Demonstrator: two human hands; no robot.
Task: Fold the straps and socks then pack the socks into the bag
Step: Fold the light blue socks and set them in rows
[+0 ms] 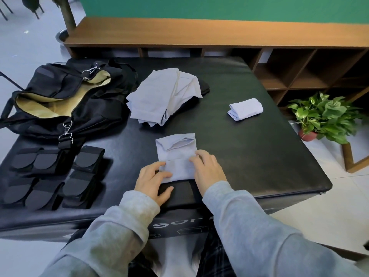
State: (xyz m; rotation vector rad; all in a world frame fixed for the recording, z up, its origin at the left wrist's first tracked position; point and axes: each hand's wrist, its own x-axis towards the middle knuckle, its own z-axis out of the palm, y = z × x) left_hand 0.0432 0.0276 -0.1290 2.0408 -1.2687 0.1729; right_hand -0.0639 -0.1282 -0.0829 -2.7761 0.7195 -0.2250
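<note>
Sock position: one pale blue knitted sock (176,154) lies flat on the black padded surface (259,148), directly ahead of the person, with its long axis running away from the body and its open cuff at the far end. The near end is turned over into a band. The left hand (154,179) and the right hand (209,169) flank that band, left fingers (162,170) and right fingers (196,158) pressed flat on the cloth, not curled round it. Both hands are equally near; the next fold probably runs away from the body, toward the cuff.

Count:
- Folded pale blue sock bundle (246,109): one, far right, well apart.
- Unfolded heap of pale blue socks (159,98): one heap; number within cannot be told.
- Folded black straps (54,176): roughly five stacks, near left.
- Open black duffel bag (65,100): one, far left, tan lining showing.
</note>
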